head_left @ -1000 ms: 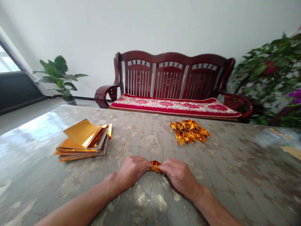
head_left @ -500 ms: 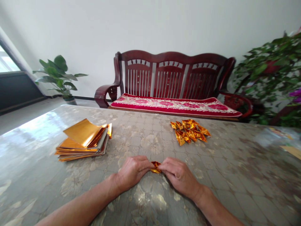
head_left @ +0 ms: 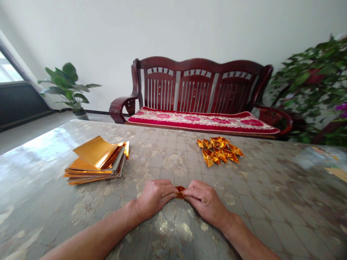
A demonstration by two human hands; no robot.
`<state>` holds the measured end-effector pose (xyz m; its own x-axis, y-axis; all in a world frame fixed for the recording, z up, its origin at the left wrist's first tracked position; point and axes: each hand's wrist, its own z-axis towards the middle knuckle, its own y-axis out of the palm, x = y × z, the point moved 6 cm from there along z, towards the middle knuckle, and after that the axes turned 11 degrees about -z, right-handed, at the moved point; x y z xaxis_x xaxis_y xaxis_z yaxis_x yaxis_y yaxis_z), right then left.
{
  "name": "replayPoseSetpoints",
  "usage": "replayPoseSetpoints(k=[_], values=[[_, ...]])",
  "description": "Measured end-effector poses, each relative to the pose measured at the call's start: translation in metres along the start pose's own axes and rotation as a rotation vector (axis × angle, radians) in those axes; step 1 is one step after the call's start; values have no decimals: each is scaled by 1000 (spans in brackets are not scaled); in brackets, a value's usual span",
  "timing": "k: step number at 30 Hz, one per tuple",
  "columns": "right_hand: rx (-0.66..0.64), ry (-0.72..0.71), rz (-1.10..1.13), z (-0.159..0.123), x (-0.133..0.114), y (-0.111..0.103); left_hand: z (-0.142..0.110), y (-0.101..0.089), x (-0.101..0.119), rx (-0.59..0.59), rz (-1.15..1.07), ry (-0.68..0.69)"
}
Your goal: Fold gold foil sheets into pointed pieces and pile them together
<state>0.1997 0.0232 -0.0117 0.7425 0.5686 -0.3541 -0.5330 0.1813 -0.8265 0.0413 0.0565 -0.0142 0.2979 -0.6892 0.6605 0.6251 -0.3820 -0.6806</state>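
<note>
Between my two hands is a small piece of folded gold foil paper [head_left: 180, 193], low over the table near its front. My left hand [head_left: 156, 195] pinches its left end with thumb and fingers. At the right end, my right hand [head_left: 204, 200] holds it in a like pinch. Fingers cover both ends, so only the middle of the foil shows. Beyond my right hand lies a cluster of several folded gold foil pieces [head_left: 221, 151], pointed at their ends. Off to the left sits a stack of flat gold foil sheets [head_left: 94, 159], its edges uneven.
The table [head_left: 151, 155] has a glossy floral cover. A clear plastic bag [head_left: 316, 157] and a tan piece of card [head_left: 337, 174] lie at its right side. Behind stands a dark red wooden bench [head_left: 195, 86] with a patterned cushion [head_left: 203, 120]. Leafy plants [head_left: 69, 86] flank it.
The foil between my hands has tilted slightly and looks darker, with less of its front face showing. Both hands keep their pinch in nearly the same place.
</note>
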Motion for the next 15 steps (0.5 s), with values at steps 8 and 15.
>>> replayPoseSetpoints(k=[8,15], values=[[20,19,-82,0,-6,2,-2,7,8,16,186,82],[56,-1,-59,0,-8,-1,-2,7,7,22,105,89]])
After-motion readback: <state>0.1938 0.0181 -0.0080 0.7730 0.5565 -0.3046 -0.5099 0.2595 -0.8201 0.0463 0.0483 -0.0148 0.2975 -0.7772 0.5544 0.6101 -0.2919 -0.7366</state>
